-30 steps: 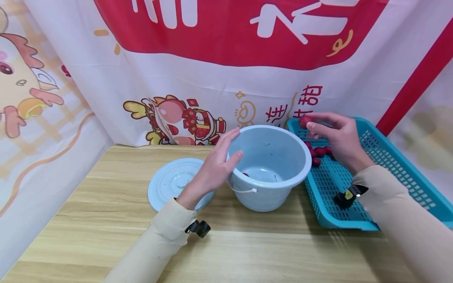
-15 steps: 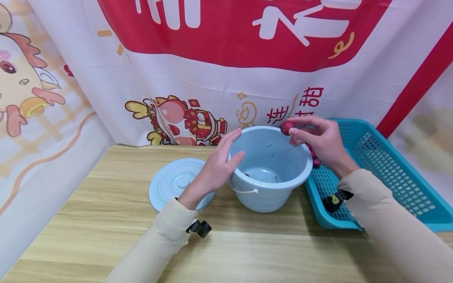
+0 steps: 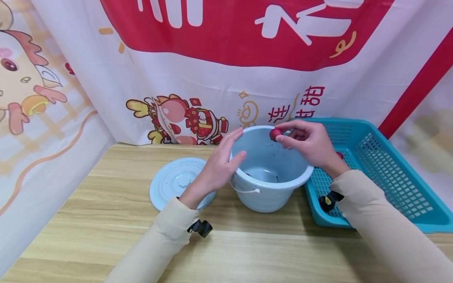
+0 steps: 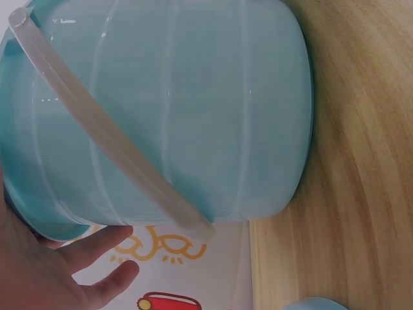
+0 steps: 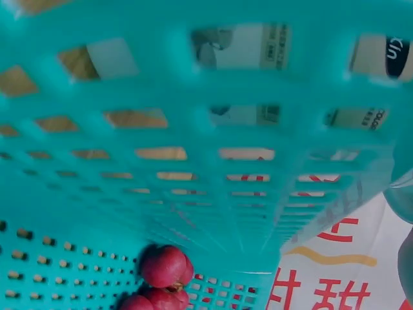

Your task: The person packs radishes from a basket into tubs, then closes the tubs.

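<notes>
My right hand (image 3: 309, 143) pinches a dark red round fruit (image 3: 275, 134) between thumb and fingertips, over the far right of the bucket's mouth. The light blue bucket (image 3: 265, 199) stands upright, its white handle (image 3: 249, 191) hanging at the front. My left hand (image 3: 222, 162) rests at its left rim with fingers fairly straight and thumb pointing over the opening. In the left wrist view, fingers (image 4: 103, 252) extend beyond the bucket's side. Thin dark bits lie inside the bucket. More red fruits (image 5: 166, 266) show in the basket in the right wrist view, mostly hidden by my right hand in the head view.
Right of the bucket sits a teal perforated basket (image 3: 400, 169), under my right forearm. A light blue lid (image 3: 170, 182) lies on the wooden table (image 3: 88, 220) to the left, partly behind my left forearm. A printed cloth (image 3: 198, 74) hangs behind the table.
My right hand has moved left with the red fruit, from above the basket to over the bucket's mouth. My left hand has stayed at the rim.
</notes>
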### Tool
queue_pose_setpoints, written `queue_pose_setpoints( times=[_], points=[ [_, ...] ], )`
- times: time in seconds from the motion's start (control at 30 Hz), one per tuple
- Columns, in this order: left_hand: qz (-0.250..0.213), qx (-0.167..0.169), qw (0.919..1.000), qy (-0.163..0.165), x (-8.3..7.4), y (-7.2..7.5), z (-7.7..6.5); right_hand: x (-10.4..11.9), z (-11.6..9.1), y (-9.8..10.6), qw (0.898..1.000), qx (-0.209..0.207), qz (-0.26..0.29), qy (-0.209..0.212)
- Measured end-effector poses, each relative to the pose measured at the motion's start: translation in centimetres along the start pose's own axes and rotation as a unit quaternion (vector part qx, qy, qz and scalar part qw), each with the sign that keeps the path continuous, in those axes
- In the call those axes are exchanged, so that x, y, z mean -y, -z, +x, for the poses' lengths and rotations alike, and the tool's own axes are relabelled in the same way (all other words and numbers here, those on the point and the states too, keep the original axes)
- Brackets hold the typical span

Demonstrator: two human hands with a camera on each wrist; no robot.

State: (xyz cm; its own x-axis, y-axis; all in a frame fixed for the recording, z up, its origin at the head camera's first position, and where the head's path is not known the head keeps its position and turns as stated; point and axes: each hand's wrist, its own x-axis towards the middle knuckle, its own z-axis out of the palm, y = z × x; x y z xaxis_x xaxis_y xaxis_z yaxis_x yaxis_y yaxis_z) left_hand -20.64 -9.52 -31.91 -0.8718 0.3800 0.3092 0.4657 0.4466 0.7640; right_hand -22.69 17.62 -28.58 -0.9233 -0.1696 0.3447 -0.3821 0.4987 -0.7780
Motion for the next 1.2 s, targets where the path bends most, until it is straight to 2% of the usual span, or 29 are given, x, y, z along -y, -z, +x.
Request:
queue_pose_setpoints(
  times=[0.13,0.27,0.43,0.6,0.8,1.2],
  points=[
    [0.001,-0.001,1.0000,0.000,0.0,-0.1,0.0,0.1,0.1,0.0,0.997,0.030,-0.064,0.005],
    [0.006,0.000,1.0000,0.000,-0.1,-0.1,0.0,0.2,0.5,0.1,0.991,0.062,-0.117,0.033],
    [0.007,-0.001,1.0000,0.003,-0.1,0.0,-0.1,0.2,0.9,0.0,0.981,0.094,-0.156,0.067],
    [0.007,-0.002,1.0000,0.001,-0.1,-0.1,0.0,0.5,1.0,0.1,0.973,0.117,-0.185,0.078],
    [0.001,-0.001,1.0000,0.000,-0.1,-0.2,0.0,0.8,1.0,0.2,0.969,0.130,-0.195,0.081],
    [0.001,0.000,1.0000,0.006,-0.2,-0.2,0.0,0.3,0.9,0.3,0.973,0.118,-0.178,0.092]
  ],
)
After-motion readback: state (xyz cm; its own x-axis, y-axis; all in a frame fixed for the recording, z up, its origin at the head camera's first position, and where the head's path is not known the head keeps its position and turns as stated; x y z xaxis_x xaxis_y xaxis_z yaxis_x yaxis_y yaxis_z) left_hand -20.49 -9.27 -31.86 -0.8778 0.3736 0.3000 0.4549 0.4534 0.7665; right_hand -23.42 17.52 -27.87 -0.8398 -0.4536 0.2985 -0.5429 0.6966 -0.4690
